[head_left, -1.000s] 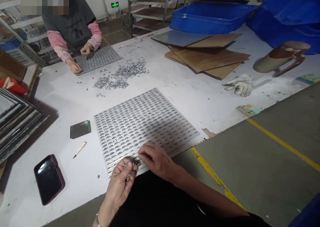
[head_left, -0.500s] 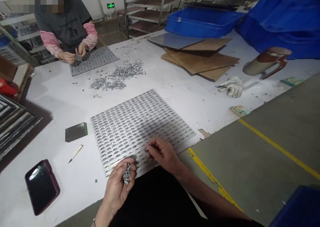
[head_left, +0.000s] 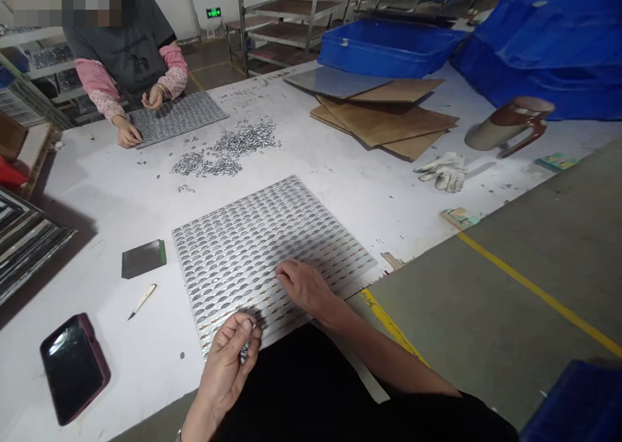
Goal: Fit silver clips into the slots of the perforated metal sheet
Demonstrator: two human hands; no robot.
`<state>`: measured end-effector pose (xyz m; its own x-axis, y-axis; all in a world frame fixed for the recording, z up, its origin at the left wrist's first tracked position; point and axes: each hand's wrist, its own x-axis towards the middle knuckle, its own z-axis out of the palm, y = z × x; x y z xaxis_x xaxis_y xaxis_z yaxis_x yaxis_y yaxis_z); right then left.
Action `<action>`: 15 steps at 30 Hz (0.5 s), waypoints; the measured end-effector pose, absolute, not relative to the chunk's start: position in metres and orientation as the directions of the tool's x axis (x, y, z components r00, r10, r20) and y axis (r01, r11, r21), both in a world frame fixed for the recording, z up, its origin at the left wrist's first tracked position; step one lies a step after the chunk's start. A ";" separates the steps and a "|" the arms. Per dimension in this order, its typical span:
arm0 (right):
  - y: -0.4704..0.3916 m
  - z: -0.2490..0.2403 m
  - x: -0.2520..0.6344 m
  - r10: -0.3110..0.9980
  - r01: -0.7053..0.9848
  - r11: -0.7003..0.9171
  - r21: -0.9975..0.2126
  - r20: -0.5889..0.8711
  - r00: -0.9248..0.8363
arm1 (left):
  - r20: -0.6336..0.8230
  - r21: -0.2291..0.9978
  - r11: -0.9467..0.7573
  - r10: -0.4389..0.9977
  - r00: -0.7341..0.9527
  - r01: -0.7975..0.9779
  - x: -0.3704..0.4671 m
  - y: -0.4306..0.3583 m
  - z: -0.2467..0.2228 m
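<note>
My left hand [head_left: 228, 348] is curled around a small heap of oval metal pieces [head_left: 243, 351], at the near left corner of a patterned metal plate [head_left: 272, 234]. Rows of leaf-shaped slots run across this plate; those nearest me and to the right show brownish marks. Over the plate's near part my right hand [head_left: 307, 290] is closed, thumb and fingers together at the tips. Whatever it may pinch is too small to see. Beyond the plate lies a loose pile of the same metal pieces [head_left: 245, 139].
A phone [head_left: 75, 367], a small knife [head_left: 142, 301] and a dark flat scraper [head_left: 143, 258] lie left. Cardboard sheets [head_left: 389, 121], a glove [head_left: 443, 172], a mug [head_left: 510, 123] and a blue crate [head_left: 389, 46] stand right. Across the table a co-worker [head_left: 140, 46] handles another plate [head_left: 177, 119].
My right hand has shifted slightly left and turned palm-down over the plate. My left fingers have closed further over the pieces. The co-worker's hands have moved apart.
</note>
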<state>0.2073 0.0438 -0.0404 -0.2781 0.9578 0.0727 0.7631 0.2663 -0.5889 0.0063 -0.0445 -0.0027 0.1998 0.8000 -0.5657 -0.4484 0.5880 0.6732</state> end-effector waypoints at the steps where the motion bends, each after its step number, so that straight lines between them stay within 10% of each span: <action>1: 0.045 -0.041 0.206 0.961 0.789 0.257 -0.558 0.059 -0.271 | -0.556 0.671 0.580 0.806 0.205 -0.461 0.005 -0.045 -0.004; 7: 0.039 -0.029 0.208 0.981 0.809 0.183 -0.559 0.043 -0.191 | -0.561 0.641 0.569 0.805 0.192 -0.514 0.001 -0.049 -0.007; 15: -0.021 -0.009 0.196 0.905 0.248 0.296 -0.923 0.188 -0.381 | -0.568 0.601 0.598 0.786 0.244 -0.530 0.018 -0.051 -0.006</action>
<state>0.1957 -0.0213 -0.0091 -0.3811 0.9053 0.1877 0.2479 0.2956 -0.9226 0.0181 -0.0513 -0.0064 0.2442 0.7863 -0.5675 -0.5299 0.5984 0.6010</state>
